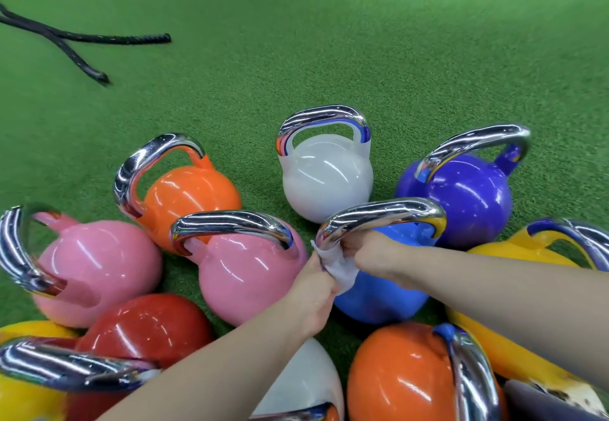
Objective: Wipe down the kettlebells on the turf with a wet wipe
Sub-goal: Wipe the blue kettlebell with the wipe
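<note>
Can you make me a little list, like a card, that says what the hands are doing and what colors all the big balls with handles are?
Place: green turf
Left hand: pinches the white wet wipe
Right hand: holds the wipe at the chrome handle
Being wiped: handle of the blue kettlebell
Other kettlebells: two pink, two orange, two white, purple, red, yellow ones
Kettlebell nearest the far side: white kettlebell
Also there: black rope, far left on the turf

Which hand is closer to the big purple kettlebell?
Right. The right hand grips the blue kettlebell's handle, just beside the purple kettlebell. The left hand holds the wipe farther away.
</note>
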A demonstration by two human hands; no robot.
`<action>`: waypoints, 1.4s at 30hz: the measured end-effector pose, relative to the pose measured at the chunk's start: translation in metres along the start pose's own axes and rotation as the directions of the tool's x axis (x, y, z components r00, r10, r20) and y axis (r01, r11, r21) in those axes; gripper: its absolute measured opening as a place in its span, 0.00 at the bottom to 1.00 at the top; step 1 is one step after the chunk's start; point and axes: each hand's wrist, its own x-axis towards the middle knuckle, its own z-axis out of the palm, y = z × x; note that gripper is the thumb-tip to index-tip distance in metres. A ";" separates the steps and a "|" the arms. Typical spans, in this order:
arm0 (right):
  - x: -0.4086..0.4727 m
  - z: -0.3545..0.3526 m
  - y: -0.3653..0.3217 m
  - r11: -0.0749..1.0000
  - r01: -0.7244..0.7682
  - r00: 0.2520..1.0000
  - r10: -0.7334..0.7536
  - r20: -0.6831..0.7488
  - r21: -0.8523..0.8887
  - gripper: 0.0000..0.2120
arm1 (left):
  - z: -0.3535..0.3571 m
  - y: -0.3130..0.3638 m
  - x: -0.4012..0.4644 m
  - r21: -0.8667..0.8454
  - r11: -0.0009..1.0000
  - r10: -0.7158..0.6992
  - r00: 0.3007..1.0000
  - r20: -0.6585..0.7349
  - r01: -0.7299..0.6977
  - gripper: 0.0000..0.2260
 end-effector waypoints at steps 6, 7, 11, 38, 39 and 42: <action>0.013 0.001 -0.002 0.978 -0.107 0.994 0.098 -0.057 -0.178 0.20 | -0.002 -0.006 0.014 0.043 0.998 -0.032 0.993 -0.114 0.038 0.30; 0.011 0.001 -0.004 0.981 -0.100 0.994 0.092 -0.058 -0.169 0.19 | -0.001 -0.003 0.014 0.016 0.999 -0.042 0.991 -0.123 0.044 0.30; 0.012 0.008 -0.006 0.989 -0.108 0.990 0.116 -0.084 0.102 0.15 | -0.001 0.007 0.017 -0.007 1.000 0.010 0.994 -0.112 -0.011 0.21; -0.033 -0.015 -0.002 0.769 -0.215 0.974 0.214 0.075 0.602 0.15 | 0.003 0.057 0.028 0.780 0.543 0.331 0.933 0.139 -0.309 0.17; -0.033 -0.015 0.001 0.800 -0.229 0.970 0.234 0.062 0.555 0.13 | 0.002 0.051 0.028 0.759 0.577 0.335 0.935 0.118 -0.302 0.14; -0.034 -0.020 0.012 0.926 -0.252 0.966 0.260 0.010 0.282 0.14 | 0.004 0.038 0.029 0.727 0.625 0.409 0.913 0.004 -0.283 0.06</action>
